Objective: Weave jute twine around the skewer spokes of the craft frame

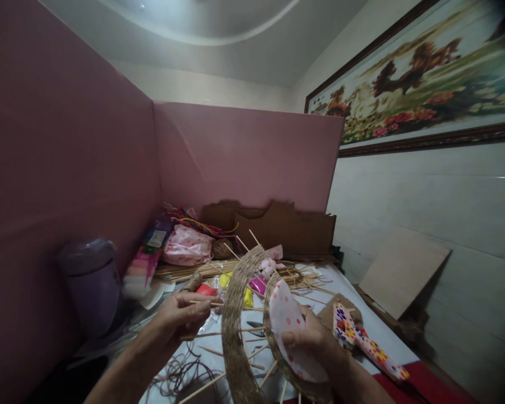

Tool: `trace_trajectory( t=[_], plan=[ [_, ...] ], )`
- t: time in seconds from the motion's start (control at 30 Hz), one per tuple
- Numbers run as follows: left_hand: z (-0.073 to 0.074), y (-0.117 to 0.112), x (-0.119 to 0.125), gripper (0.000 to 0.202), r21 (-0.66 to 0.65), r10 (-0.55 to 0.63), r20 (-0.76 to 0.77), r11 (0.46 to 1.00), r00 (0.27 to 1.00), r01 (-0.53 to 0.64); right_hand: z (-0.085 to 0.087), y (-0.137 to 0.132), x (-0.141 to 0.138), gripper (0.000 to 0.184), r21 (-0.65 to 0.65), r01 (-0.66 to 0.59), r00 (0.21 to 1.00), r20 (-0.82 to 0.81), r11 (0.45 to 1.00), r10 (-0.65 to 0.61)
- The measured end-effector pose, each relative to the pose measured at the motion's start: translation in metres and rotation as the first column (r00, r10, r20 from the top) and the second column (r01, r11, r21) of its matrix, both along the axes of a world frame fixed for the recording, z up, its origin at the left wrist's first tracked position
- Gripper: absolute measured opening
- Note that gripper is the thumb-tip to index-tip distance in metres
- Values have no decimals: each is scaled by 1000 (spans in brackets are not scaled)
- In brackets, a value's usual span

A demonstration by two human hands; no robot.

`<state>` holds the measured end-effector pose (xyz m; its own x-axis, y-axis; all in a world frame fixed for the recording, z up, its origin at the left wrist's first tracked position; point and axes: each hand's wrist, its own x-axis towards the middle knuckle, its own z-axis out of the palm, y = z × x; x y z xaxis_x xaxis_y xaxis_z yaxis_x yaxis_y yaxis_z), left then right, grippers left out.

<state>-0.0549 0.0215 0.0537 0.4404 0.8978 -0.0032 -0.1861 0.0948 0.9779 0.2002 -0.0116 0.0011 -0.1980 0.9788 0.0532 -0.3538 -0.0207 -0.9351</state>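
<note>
Between our hands curve two coarse, brown, twine-woven bands (pixel 232 314). Our left hand (pixel 191 314) pinches one thin wooden stick (pixel 216 304); our right hand (pixel 313 336) grips one half-round, red-spotted white cloth panel (pixel 284 306), one flowered, gun-shaped tool (pixel 377 353) to its right.
</note>
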Motion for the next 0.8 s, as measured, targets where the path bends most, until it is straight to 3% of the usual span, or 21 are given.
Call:
trace_trajectory(
  t=[0.13, 0.23, 0.3, 0.4, 0.5, 0.6, 0.7, 0.8],
  plan=[
    [-4, 0, 2, 33, -75, -2, -9, 997, 1000, 1, 0, -1, -1, 44, -12, 44, 999, 21, 999, -44],
    [-6, 3, 3, 32, -79, 55, -81, 995, 995, -61, 0, -1, -1, 45, -16, 58, 998, 17, 998, -58],
    [-6, 5, 3, 31, -8, 125, -158, 992, 980, -128, 0, -1, 0, 43, -21, 55, 998, 11, 998, -55],
    [-5, 6, 2, 25, 225, 251, -244, 954, 937, -197, 2, 0, 0, 41, -28, 61, 998, 12, 998, -61],
    [-2, 2, 0, 20, 518, 367, -332, 841, 869, -157, 3, 1, -1, 42, -38, 67, 997, 30, 997, -66],
    [0, -5, -1, 19, 739, 533, -436, 672, 726, -50, 2, 2, 0, 45, -53, 73, 996, 58, 996, -70],
    [0, -9, -2, 16, 859, 698, -441, 511, 565, 39, 2, 2, 2, 45, -57, 87, 994, 74, 995, -83],
    [-3, -9, -2, 17, 928, 791, -363, 355, 493, 114, 2, 2, 2, 45, -53, 122, 989, 95, 991, -116]
  ],
)
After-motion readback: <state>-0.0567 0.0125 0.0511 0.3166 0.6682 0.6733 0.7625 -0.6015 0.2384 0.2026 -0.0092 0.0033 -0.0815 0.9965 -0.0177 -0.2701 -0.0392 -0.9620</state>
